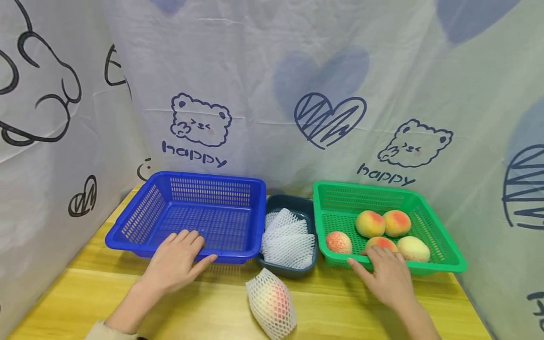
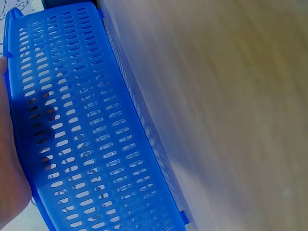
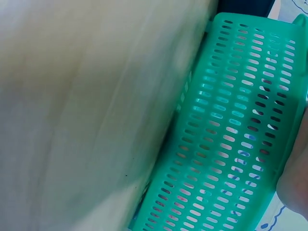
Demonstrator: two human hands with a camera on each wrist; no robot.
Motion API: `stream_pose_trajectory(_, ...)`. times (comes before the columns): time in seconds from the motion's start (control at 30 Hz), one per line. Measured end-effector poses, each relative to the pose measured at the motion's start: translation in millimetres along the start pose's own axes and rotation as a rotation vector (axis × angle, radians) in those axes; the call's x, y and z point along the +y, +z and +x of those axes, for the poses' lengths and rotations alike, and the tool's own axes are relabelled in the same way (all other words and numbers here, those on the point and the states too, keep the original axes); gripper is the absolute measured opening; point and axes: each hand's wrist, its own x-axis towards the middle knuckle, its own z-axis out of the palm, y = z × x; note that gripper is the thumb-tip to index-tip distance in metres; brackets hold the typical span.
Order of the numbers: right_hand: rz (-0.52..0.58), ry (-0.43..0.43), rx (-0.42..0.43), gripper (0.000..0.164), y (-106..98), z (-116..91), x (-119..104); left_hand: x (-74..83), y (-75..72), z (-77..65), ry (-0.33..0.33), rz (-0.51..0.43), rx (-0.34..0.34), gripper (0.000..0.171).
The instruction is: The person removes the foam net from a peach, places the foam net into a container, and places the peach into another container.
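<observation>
My left hand point(image 1: 175, 259) grips the front rim of a blue plastic basket point(image 1: 204, 218), its fingers bent over the rim and its thumb outside. Through the basket wall's slots point(image 2: 82, 125) in the left wrist view, dark finger shapes show on the inner side. My right hand point(image 1: 388, 276) holds the front rim of a green basket point(image 1: 442, 236) in the same way, its fingertips close to a peach point(image 1: 381, 243). Several peaches lie in that basket. The right wrist view shows the green basket's outer wall point(image 3: 226, 130) beside the hand's edge.
Between the baskets stands a dark rectangular tub point(image 1: 293, 272) with white foam net sleeves point(image 1: 289, 241) in it. A peach in a foam net point(image 1: 272, 303) lies on the wooden table point(image 1: 204, 307) in front. A printed curtain point(image 1: 263, 94) hangs behind and at the sides.
</observation>
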Motion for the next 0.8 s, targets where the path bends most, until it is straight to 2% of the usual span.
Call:
stream_pose_trajectory(0.1,0.042,0.013,-0.004,0.046,-2,1,-1,0.2,0.0,1.3,0.0,0.001,0.0,0.043)
stream_pose_trajectory(0.23,0.124,0.019,0.034,0.039,-2,0,-2,0.5,-0.1,1.4,-0.002,0.003,-0.008,0.043)
stream_pose_trajectory(0.4,0.276,-0.046,0.177,0.03,1,-2,-11,0.5,-0.2,1.2,-0.001,0.008,-0.008,0.043)
stream_pose_trajectory(0.5,0.344,-0.091,0.273,0.033,3,-2,-22,0.5,0.0,1.5,0.004,0.01,-0.005,0.043)
stream_pose_trajectory(0.57,0.375,-0.112,0.308,0.036,4,-3,-30,0.6,-0.1,1.5,0.006,0.011,-0.006,0.043)
stream_pose_trajectory(0.8,0.412,-0.15,0.302,0.043,6,-6,-62,0.9,-1.9,1.1,-0.005,0.009,-0.005,0.043)
